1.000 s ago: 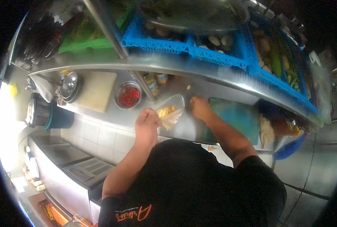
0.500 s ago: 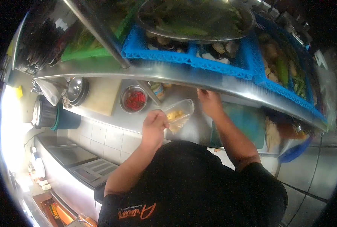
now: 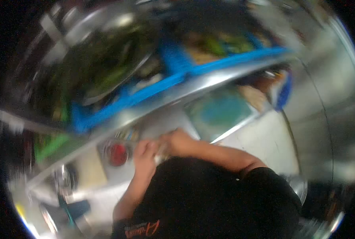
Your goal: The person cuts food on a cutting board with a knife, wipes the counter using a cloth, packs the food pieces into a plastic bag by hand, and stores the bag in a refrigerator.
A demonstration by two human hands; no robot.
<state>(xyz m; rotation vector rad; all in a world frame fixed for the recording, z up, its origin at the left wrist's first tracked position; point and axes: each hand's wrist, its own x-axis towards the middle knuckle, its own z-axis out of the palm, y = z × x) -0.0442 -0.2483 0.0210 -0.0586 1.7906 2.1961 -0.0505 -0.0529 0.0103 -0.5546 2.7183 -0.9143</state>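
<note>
The whole view is smeared by motion. My left hand (image 3: 145,154) is closed at the near side of the counter, its fingers wrapped round a clear plastic bag (image 3: 160,153) with pale yellow pieces that showed plainly a moment ago. Close against the bag is my right hand (image 3: 178,142), its fingers too blurred to make out. A steel bowl of red chillies (image 3: 118,154) sits on the counter just left of my left hand.
Blue crates (image 3: 157,84) of vegetables line the steel shelf above, beside a large metal basin (image 3: 102,67) of greens. A green cutting board (image 3: 219,113) lies right, a cream board (image 3: 90,171) left. Dark pans (image 3: 66,175) sit at the counter's left end.
The view has swung round, tilting the shelf and counter. My right hand has come from beneath the shelf edge to the plastic bag, which my left hand keeps holding, now closer to my body.
</note>
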